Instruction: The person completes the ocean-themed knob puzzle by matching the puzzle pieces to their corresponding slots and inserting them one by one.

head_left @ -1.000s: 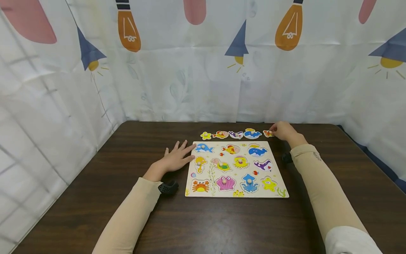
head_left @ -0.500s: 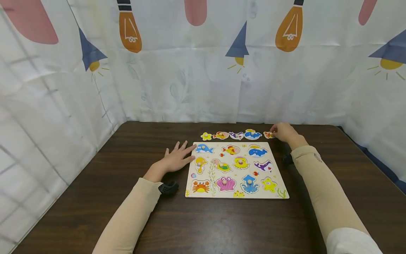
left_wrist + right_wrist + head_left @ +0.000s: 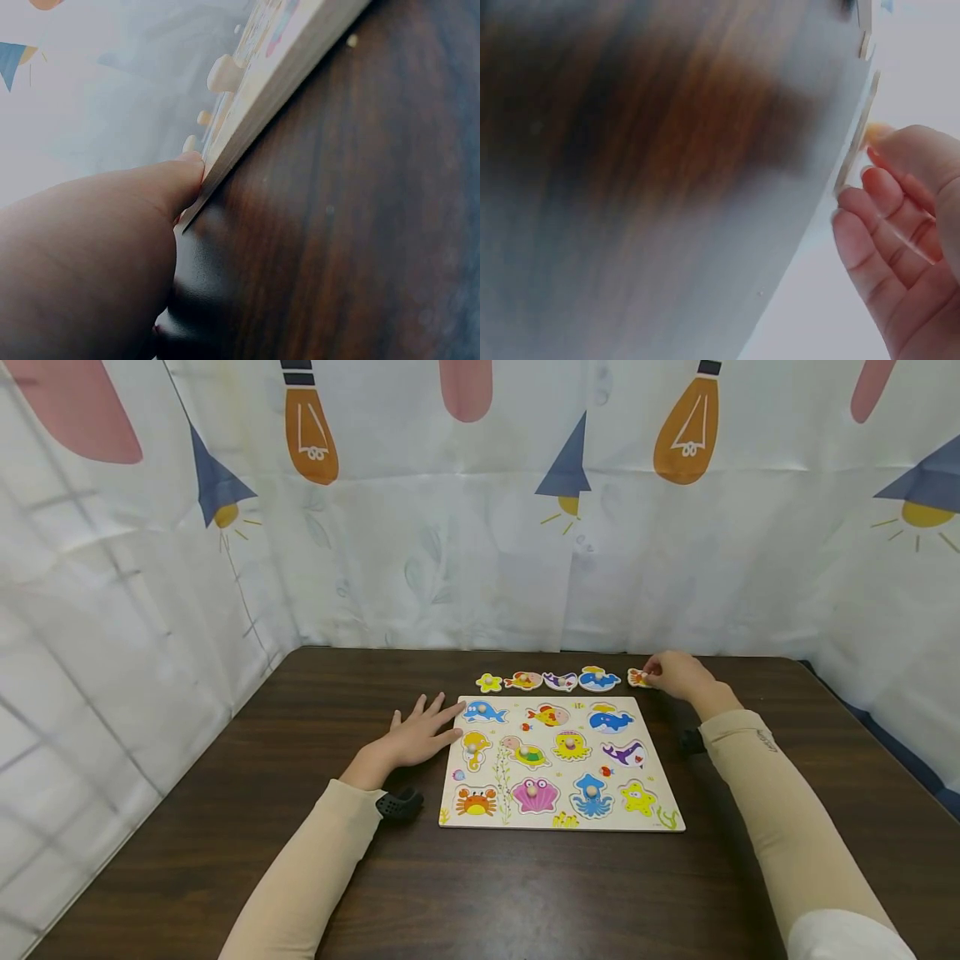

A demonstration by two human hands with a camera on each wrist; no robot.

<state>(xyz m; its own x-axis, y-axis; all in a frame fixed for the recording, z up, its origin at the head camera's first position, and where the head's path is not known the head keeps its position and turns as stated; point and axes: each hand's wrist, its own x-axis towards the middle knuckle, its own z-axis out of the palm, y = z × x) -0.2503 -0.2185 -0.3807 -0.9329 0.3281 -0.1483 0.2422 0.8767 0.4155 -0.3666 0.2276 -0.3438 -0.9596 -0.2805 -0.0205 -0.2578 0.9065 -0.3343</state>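
Observation:
My right hand (image 3: 678, 675) pinches a small orange sea-animal puzzle piece (image 3: 639, 678) at the right end of a row beyond the board. In the right wrist view this piece (image 3: 856, 139) appears edge-on, close over the table, with thumb and finger at its knob (image 3: 877, 133). My left hand (image 3: 411, 739) lies with spread fingers at the left edge of the wooden puzzle board (image 3: 562, 829); its fingertips overlap the rim. In the left wrist view the thumb (image 3: 161, 184) touches the board's edge (image 3: 259, 131).
Beyond the board lie a yellow star piece (image 3: 489, 682), a fish piece (image 3: 523, 681), a purple whale piece (image 3: 560, 682) and a blue whale piece (image 3: 598, 679). Several knobbed pieces, such as the seahorse (image 3: 474, 750), sit in the board. A patterned curtain (image 3: 495, 568) borders the dark table (image 3: 300, 760).
My right hand has shifted slightly right with the orange piece, widening the gap to the blue whale piece. The left hand keeps its place at the board.

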